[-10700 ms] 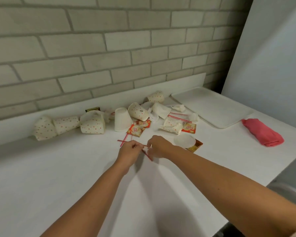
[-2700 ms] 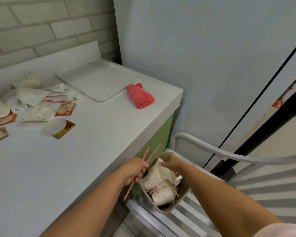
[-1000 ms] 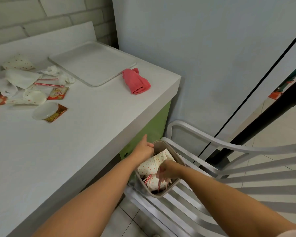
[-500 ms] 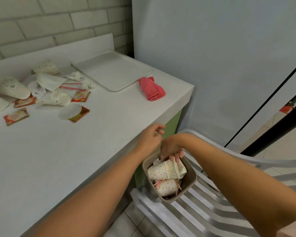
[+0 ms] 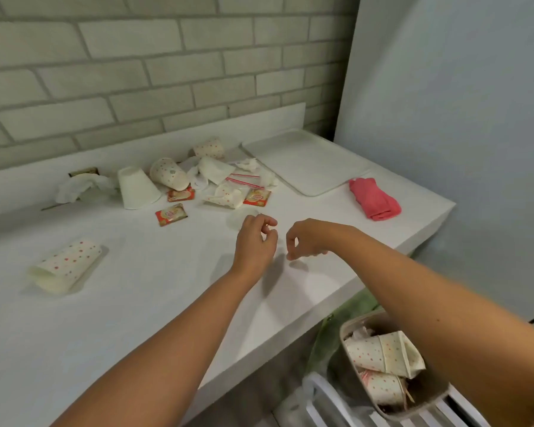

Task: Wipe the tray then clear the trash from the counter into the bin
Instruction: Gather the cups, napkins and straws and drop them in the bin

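White counter (image 5: 136, 303) under brick wall (image 5: 167, 72). Both the left hand (image 5: 255, 240) and right hand (image 5: 305, 238) hover over it, fingers loosely curled, nothing held as far as I can tell. Back right: tray (image 5: 305, 161), pink cloth (image 5: 375, 198) beside it. Mid-back: cups (image 5: 168, 177), sachets (image 5: 171, 214), straws (image 5: 244, 181). A clear lid (image 5: 238, 218) is mostly hidden behind the left fingers. Bottom right: bin (image 5: 347, 329), partly covered by the right forearm, crushed cups (image 5: 379, 352) inside.
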{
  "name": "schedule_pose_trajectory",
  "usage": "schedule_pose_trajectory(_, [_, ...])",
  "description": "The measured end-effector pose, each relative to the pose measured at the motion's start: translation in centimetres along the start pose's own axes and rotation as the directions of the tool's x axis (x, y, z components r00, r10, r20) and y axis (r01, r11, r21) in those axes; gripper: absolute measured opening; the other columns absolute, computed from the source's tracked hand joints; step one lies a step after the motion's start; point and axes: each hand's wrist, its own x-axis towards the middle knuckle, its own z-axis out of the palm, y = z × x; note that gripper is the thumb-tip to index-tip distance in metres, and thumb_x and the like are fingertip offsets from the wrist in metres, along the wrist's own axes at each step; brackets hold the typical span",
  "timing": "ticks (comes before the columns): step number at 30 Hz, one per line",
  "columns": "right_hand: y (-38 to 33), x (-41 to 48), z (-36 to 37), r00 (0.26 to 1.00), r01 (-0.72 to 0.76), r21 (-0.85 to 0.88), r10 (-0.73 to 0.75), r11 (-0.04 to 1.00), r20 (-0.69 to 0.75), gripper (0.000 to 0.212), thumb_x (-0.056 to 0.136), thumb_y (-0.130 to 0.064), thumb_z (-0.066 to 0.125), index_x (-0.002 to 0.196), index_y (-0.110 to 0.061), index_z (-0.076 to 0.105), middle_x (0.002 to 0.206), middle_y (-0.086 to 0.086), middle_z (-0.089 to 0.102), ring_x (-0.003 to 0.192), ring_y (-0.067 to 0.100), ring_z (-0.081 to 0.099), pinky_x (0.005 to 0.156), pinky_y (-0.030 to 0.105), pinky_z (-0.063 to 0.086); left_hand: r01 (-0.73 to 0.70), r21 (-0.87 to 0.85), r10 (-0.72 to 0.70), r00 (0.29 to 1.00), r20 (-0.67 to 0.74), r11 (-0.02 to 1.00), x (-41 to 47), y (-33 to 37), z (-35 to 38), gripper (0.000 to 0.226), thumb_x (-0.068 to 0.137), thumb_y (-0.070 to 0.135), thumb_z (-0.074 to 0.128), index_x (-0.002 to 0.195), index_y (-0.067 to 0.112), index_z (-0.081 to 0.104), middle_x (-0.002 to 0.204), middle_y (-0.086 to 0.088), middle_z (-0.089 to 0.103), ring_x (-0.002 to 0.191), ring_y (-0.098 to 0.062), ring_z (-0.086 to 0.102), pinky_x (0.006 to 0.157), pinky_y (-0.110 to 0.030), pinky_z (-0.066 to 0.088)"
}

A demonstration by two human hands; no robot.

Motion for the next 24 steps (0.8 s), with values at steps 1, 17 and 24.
schedule_pose_trajectory(1, [-1.1,0.5,-0.2,1.0,0.017,-0.011,-0.017,1.0,-0.005,0.034,0.092,-0.034,0.056,0.117,-0.011,0.059,0.095,0.004,0.055,0.056,0.01,0.044,0.055,0.021,0.038,0.015,0.017,-0.015,1.0,-0.023,1.0,0.3,-0.7,-1.2,0.019,0.091,0.006,0.049,0.106,0.009,0.06,0.102,0.001,0.047,0.09,-0.014,0.052,0.078,-0.017,0.038])
schedule_pose_trajectory(17, [-22.1,9.8,-1.3,0.935,0.348,-0.088,-0.353,0.933,-0.041,0.042,0.089,-0.03,0.062,0.128,-0.018,0.052,0.13,0.003,0.048,0.098,0.019,0.048,0.075,0.024,0.037,0.185,0.209,-0.098,0.925,-0.367,0.96,2.1,-12.6,-22.6,0.018,0.091,0.007,0.05,0.105,0.008,0.062,0.107,-0.002,0.047,0.085,-0.015,0.05,0.077,-0.018,0.035])
schedule_pose_trajectory(24, [-29.9,13.2,-0.7,0.827,0.51,-0.12,-0.524,0.852,-0.206,0.059,0.084,-0.02,0.067,0.137,-0.021,0.041,0.131,0.009,0.038,0.12,0.026,0.04,0.093,0.036,0.043,0.157,0.089,-0.094,0.867,-0.489,0.984,2.7,-15.7,-29.3,0.018,0.091,0.003,0.047,0.098,0.008,0.062,0.098,0.0,0.05,0.07,-0.01,0.05,0.065,-0.014,0.039])
